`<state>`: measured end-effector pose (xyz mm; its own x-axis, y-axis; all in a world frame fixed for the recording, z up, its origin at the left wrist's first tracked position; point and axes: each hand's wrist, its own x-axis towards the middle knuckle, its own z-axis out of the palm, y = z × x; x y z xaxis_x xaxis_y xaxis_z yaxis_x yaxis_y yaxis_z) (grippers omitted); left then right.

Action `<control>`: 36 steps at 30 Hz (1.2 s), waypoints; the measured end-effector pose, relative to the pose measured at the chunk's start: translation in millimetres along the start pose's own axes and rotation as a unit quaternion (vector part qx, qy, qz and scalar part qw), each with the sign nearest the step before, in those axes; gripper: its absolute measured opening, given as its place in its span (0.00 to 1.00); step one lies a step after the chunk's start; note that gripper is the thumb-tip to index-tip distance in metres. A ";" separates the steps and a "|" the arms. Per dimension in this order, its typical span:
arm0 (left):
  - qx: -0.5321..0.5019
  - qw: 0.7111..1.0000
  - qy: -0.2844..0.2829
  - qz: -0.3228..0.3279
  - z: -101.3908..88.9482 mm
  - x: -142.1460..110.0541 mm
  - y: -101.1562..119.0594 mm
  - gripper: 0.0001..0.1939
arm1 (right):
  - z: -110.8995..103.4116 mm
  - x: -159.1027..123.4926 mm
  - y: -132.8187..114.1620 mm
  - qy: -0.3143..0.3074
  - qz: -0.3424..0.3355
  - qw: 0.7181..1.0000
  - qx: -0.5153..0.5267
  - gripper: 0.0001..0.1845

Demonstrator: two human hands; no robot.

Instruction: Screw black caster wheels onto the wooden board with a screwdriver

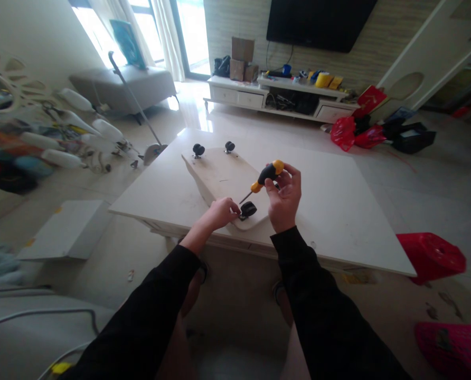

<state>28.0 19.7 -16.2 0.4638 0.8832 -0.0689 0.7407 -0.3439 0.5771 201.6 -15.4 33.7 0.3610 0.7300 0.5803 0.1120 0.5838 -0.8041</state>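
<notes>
A pale curved wooden board (223, 179) lies on a white low table (338, 211). Two black caster wheels (198, 150) stand on its far end, and a third black caster (247, 210) sits at its near end. My left hand (222, 212) is closed in a pinch on that near caster. My right hand (285, 198) grips a screwdriver (265, 177) with a yellow and black handle; its tip points down toward the near caster.
A red plastic stool (431, 256) stands right of the table. A white TV cabinet (283, 97) with clutter lines the far wall. A mop (140, 113) and a grey bench (124, 84) stand at the back left. Red bags (344, 132) lie on the floor.
</notes>
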 end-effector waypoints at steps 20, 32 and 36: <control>0.061 0.998 -0.003 0.000 1.9 -3.5 5.5 0.05 | 1.1 1.3 -5.7 0.019 0.013 1.000 0.011 0.23; 0.061 0.998 -0.002 0.012 4.2 -2.5 -3.1 0.08 | 0.6 2.0 -9.9 0.015 0.012 1.000 -0.006 0.22; 0.069 0.998 -0.003 -0.002 5.9 -2.2 -1.3 0.08 | 0.8 2.2 -11.3 0.017 0.009 0.999 -0.027 0.22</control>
<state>28.9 16.4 -21.6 0.4637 0.8828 -0.0757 0.8019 -0.3818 0.4595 200.3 -20.0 44.2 0.3952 0.7269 0.5617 0.1538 0.5504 -0.8206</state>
